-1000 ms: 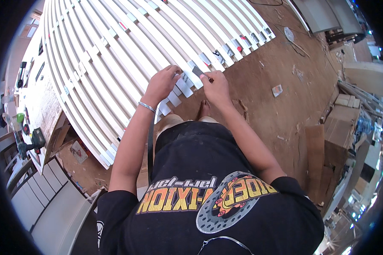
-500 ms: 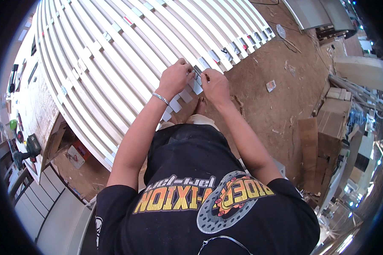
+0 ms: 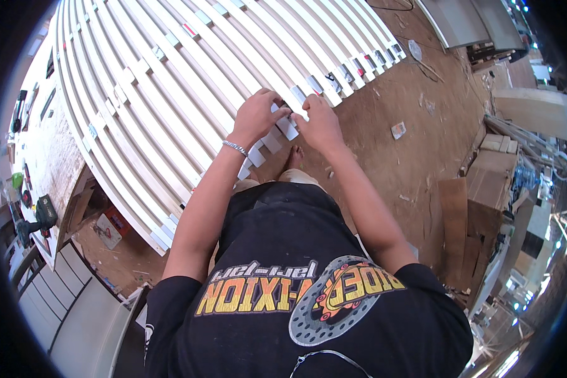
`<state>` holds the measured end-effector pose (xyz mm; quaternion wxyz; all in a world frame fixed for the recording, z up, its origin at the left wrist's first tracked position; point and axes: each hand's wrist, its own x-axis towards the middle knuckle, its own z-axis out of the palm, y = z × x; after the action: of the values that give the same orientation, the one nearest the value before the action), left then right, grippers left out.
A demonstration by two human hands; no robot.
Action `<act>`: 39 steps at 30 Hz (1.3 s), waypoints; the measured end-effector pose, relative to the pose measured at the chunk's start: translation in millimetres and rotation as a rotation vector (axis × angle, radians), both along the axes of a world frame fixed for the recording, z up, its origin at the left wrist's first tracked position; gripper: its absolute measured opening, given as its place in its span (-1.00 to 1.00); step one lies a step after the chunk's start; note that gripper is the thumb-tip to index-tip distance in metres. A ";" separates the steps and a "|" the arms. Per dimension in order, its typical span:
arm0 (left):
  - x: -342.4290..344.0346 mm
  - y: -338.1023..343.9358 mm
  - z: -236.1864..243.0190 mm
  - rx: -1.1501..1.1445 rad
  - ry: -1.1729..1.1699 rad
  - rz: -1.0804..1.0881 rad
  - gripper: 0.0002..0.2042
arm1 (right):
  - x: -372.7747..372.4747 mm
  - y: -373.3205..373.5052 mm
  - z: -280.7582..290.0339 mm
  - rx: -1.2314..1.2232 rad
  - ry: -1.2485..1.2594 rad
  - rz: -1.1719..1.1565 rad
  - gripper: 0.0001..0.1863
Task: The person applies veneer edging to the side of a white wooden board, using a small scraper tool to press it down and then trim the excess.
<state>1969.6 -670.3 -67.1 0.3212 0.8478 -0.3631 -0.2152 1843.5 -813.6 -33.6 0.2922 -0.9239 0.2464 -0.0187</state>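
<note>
Both hands have slid further along the slat ends.
Left hand (image 3: 256, 116) and right hand (image 3: 321, 121) pinch the end of one white slat (image 3: 288, 128) at the near edge of the slat frame (image 3: 138, 113).

A green power drill (image 3: 36, 217) lies on the workbench (image 3: 47, 151); cardboard sheets (image 3: 469, 208) rest on the dusty floor (image 3: 384, 94).

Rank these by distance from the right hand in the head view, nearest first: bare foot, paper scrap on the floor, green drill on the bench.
From the right hand:
1. Bare foot, just below the hand, on the floor.
2. Paper scrap, on the floor to the hand's right.
3. Green drill, far left on the workbench.
</note>
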 end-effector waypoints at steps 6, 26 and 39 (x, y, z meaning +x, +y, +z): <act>-32.7 4.7 39.6 -0.312 0.305 0.148 -0.01 | 11.1 -8.9 23.6 0.560 -0.140 0.277 -0.69; -155.9 35.2 90.5 -0.204 0.784 0.345 -0.70 | -35.7 -66.9 29.9 1.335 0.340 0.539 -0.80; -179.1 -2.7 120.6 -0.268 0.505 0.044 -0.78 | -63.4 -93.8 -13.9 1.991 0.497 0.534 -0.78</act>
<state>1790.5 -673.0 53.5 0.5152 0.7251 -0.2783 -0.3623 1780.0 -907.4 -47.5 0.8534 -0.2701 -0.0076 0.4458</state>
